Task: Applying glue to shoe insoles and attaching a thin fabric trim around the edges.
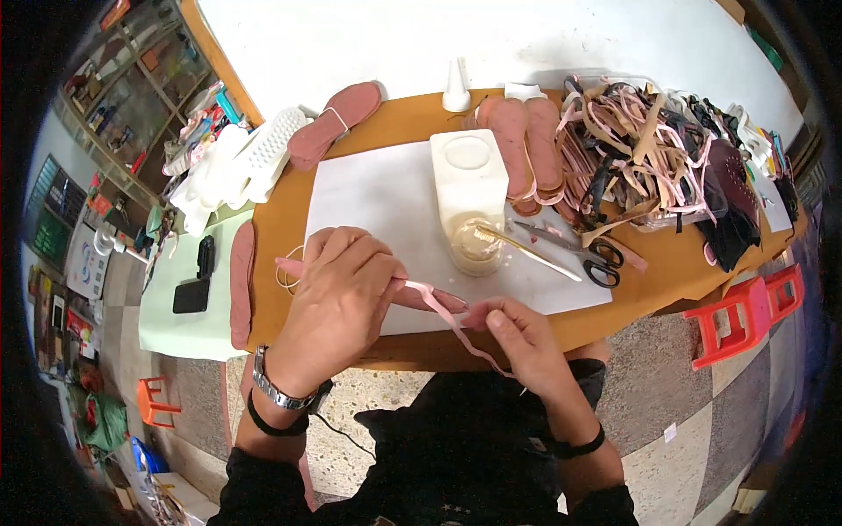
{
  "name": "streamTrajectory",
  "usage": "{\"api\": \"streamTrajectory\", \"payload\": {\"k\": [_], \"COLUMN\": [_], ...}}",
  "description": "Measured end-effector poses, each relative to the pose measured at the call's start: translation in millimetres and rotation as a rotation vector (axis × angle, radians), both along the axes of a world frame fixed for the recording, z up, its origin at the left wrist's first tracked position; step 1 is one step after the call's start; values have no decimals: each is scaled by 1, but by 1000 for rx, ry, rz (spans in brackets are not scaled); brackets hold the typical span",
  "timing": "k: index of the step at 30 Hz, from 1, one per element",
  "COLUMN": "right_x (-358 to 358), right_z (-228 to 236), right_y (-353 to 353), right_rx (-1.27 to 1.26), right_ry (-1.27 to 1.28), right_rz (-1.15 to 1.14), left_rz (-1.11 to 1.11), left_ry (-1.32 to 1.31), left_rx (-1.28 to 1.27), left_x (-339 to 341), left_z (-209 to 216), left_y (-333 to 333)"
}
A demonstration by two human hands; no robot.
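Note:
A dusty-pink shoe insole (412,299) is held edge-on above the near side of the white sheet (368,193). My left hand (338,302) is closed around its middle, knuckles up. From under my left fingers a narrow light-pink strap (454,323) crosses the insole and droops toward my right palm. My right hand (522,340) is at the insole's right end, thumb and fingers drawn together; the strap runs into it, though its fingertips are slightly blurred. Beyond my hands is a cream container (469,188) with an open cup of pale paste, a brush (526,252) lying across it.
Scissors (603,263) lie right of the brush. Behind stand pink insoles (510,145) and a heap of straps (645,158). Bundled insoles (338,123) and a white nozzle-shaped piece (456,86) are at the back. Another insole (242,285) lies left; a red stool (741,324) stands right.

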State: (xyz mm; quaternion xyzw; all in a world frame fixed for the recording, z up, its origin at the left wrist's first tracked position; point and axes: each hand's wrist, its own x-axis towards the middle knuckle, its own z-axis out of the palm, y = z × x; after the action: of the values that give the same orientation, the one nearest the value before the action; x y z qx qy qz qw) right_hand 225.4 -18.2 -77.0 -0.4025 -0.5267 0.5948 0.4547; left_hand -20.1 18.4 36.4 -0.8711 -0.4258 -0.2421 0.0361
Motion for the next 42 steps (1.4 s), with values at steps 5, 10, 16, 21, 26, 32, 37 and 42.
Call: {"api": "streamTrajectory", "payload": {"k": [5, 10, 16, 21, 26, 32, 37, 42], "right_x": [-9, -8, -7, -9, -19, -27, -34, -27], "right_z": [-7, -1, -1, 0, -3, -4, 13, 29], "right_y": [-5, -9, -13, -14, -14, -16, -23, -28], "right_rx": [-99, -259, -470, -601, -697, -685, -703, -586], "right_ry": [-13, 93, 369, 565, 707, 804, 785, 465], "right_rz": [98, 219, 195, 198, 278, 376, 139, -57], "left_rz": [35, 15, 14, -2, -14, -17, -10, -15], "left_ry": [-29, -9, 6, 3, 10, 8, 15, 9], "left_rx": [45, 55, 49, 64, 70, 72, 84, 79], "left_x": [7, 9, 12, 13, 12, 10, 8, 7], "left_z": [1, 2, -1, -3, -3, -2, -2, -4], "left_y": [-2, -1, -2, -1, -3, -5, -7, -8]}}
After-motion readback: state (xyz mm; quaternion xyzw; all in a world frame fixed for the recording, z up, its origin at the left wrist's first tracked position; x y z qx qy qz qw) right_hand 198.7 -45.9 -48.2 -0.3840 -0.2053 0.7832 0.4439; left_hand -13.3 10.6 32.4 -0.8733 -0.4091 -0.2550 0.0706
